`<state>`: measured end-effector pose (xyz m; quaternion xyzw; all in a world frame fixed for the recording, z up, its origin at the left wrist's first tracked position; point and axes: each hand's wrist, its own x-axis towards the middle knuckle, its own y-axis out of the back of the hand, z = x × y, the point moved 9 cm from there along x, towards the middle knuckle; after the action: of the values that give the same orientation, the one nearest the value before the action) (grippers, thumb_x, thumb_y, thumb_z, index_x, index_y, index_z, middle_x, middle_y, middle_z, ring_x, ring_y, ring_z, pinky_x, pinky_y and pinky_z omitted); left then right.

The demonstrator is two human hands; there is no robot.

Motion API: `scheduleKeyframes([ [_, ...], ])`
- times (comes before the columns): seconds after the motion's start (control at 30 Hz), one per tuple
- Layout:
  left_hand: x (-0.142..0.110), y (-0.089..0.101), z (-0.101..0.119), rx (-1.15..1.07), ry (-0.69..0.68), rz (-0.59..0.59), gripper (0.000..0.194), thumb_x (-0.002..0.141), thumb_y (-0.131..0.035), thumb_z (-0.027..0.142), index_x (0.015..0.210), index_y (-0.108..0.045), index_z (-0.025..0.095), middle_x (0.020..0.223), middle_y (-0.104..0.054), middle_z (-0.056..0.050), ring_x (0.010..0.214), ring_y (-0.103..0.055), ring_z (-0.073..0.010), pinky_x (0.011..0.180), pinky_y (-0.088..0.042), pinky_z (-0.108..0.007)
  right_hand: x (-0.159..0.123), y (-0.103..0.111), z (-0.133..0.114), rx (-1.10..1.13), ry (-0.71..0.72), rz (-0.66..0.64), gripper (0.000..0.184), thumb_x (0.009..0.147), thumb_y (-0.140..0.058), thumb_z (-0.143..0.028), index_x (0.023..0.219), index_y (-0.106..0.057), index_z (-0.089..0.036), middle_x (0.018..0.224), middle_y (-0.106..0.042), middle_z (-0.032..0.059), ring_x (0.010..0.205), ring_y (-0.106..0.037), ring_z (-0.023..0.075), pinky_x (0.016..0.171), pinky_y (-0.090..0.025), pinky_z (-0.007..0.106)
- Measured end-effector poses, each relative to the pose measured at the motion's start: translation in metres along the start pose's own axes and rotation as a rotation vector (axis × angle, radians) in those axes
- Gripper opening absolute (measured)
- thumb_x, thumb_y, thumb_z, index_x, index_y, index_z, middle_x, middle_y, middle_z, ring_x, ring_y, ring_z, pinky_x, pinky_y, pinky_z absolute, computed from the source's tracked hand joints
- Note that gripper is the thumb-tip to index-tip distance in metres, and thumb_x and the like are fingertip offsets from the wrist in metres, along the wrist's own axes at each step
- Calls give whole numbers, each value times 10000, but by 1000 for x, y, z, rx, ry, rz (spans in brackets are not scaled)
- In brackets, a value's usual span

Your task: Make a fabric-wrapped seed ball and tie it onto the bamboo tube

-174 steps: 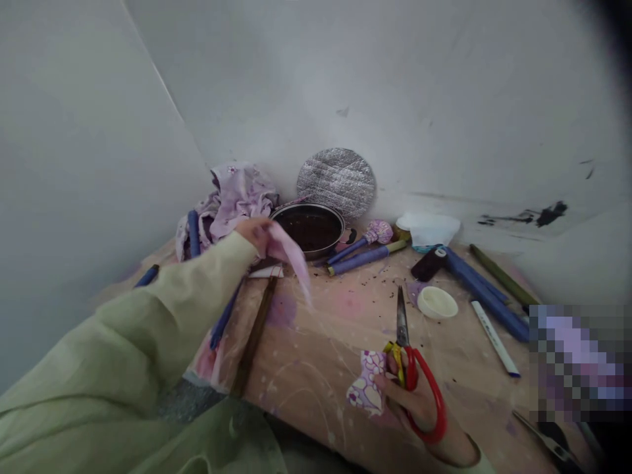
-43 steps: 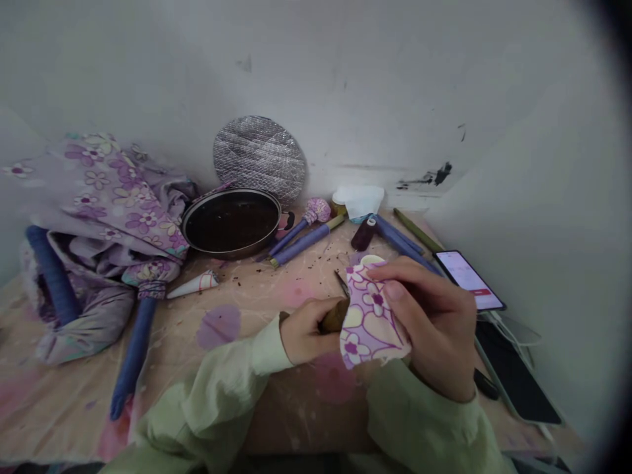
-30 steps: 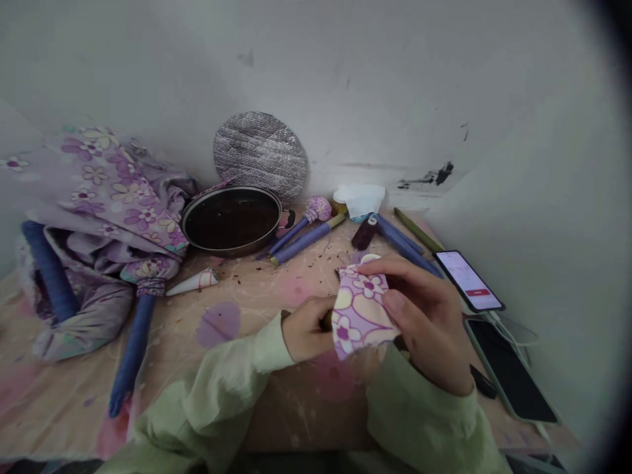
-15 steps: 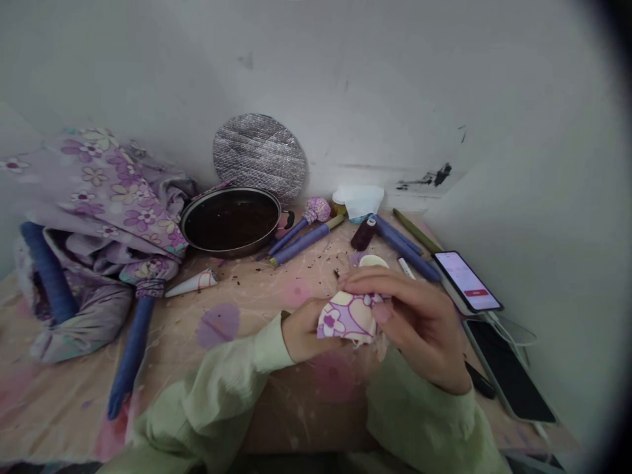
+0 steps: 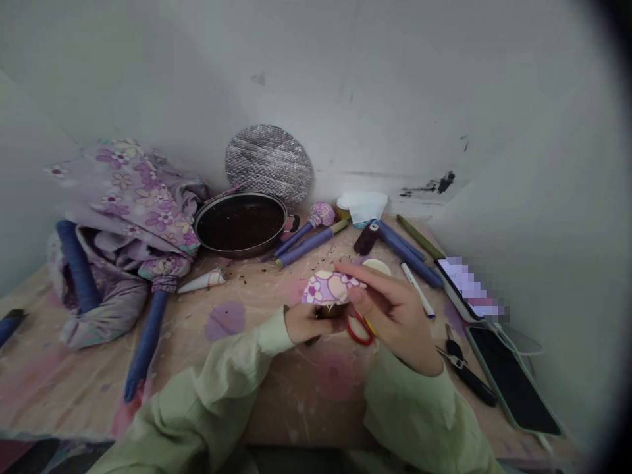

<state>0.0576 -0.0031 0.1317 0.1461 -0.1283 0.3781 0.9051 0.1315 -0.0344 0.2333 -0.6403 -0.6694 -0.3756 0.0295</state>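
My left hand [image 5: 309,322] is closed around something dark and rounded, mostly hidden by my fingers. Over its top lies a small piece of floral cloth [image 5: 328,288], purple, white and peach, with a frayed lower edge. My right hand [image 5: 395,309] pinches the right side of this cloth between thumb and fingers. Just below the right hand, scissors [image 5: 359,331] with red and yellow handles show in part. A white round lid or roll [image 5: 378,266] sits behind the right fingers, and a white pen [image 5: 419,289] lies to their right.
A dark pan [image 5: 239,227] stands at the back left beside bunched floral fabric [image 5: 148,210]. Blue-wrapped sticks [image 5: 409,253] and a dark thread spool [image 5: 366,238] lie behind my hands. At right are two phones [image 5: 513,382], cables and a black folding tool [image 5: 469,378].
Both hands and the cloth have shifted slightly left and up. The cloth has tilted, showing the dark thing beneath it. The scissors and the black tool have come into clearer view.
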Motion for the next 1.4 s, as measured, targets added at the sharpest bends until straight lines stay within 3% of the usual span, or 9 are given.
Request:
scheduleKeyframes([
  [0.1, -1, 17, 3, -78, -13, -99, 561, 716, -639, 487, 1185, -580, 184, 1134, -633, -122, 1107, -567, -302, 956, -439, -460, 1, 0, 4, 13, -35, 16, 262, 869, -531, -263, 1096, -654, -215, 1036, -711, 51, 881, -677, 175, 776, -555, 319],
  [0.17, 0, 46, 20, -134, -68, 11, 626, 741, -568, 567, 1257, -527, 216, 1246, -571, -119, 1164, -523, -315, 994, -396, -477, 2, -1, 5, 26, -46, 25, 260, 870, -532, -262, 1093, -655, -211, 1064, -705, 55, 934, -668, 180, 830, -542, 329],
  [0.27, 1, 70, 63, 50, -169, 141, 539, 823, -484, 519, 1265, -522, 213, 1313, -504, -113, 1243, -435, -296, 1062, -313, -459, 5, -6, 3, 24, -26, 17, 262, 870, -535, -263, 1095, -653, -200, 1100, -692, 61, 998, -650, 180, 885, -519, 329],
  [0.37, 6, 61, 100, 331, -237, 160, 396, 867, -501, 354, 1229, -544, 200, 1248, -536, -111, 1201, -459, -245, 1059, -319, -431, 8, -11, 2, 3, 12, 16, 277, 876, -528, -271, 1118, -638, -192, 1118, -682, 69, 1027, -639, 184, 901, -510, 334],
  [0.43, 7, 49, 111, 409, -278, 167, 356, 886, -479, 281, 1224, -538, 190, 1218, -548, -115, 1171, -480, -221, 1041, -345, -416, 9, -14, 1, -29, 47, 5, 288, 886, -511, -270, 1136, -626, -186, 1136, -670, 82, 1054, -626, 194, 910, -504, 350],
  [0.63, 9, 37, 99, 355, -299, 221, 353, 923, -389, 221, 1253, -509, 187, 1237, -541, -117, 1188, -469, -194, 1038, -360, -381, 6, -16, 2, -74, 117, -26, 329, 904, -474, -255, 1210, -586, -214, 1151, -664, 78, 1098, -607, 208, 917, -508, 384],
  [1.0, 14, 35, 86, 158, -250, 284, 372, 916, -415, 257, 1264, -509, 166, 1307, -537, -114, 1215, -493, -208, 1053, -365, -356, -7, -4, -2, -200, 234, 328, 288, 856, -541, -189, 1115, -652, -245, 1076, -566, 95, 1028, -564, 207, 867, -512, 415],
  [1.23, 11, 43, 71, 75, -168, 380, 320, 907, -444, 298, 1179, -553, 168, 1203, -596, -99, 1121, -551, -194, 1007, -391, -338, -11, -2, -1, -172, 230, 358, 289, 832, -568, -177, 1098, -665, -232, 1063, -652, 82, 988, -626, 207, 867, -525, 396],
  [1.4, 11, 36, 71, 14, -174, 366, 278, 914, -419, 323, 1090, -569, 170, 1103, -615, -91, 1054, -566, -193, 962, -403, -333, -26, -2, 8, -195, 226, 555, 258, 818, -590, -172, 1033, -693, -270, 1001, -707, 44, 888, -676, 202, 797, -568, 374],
])
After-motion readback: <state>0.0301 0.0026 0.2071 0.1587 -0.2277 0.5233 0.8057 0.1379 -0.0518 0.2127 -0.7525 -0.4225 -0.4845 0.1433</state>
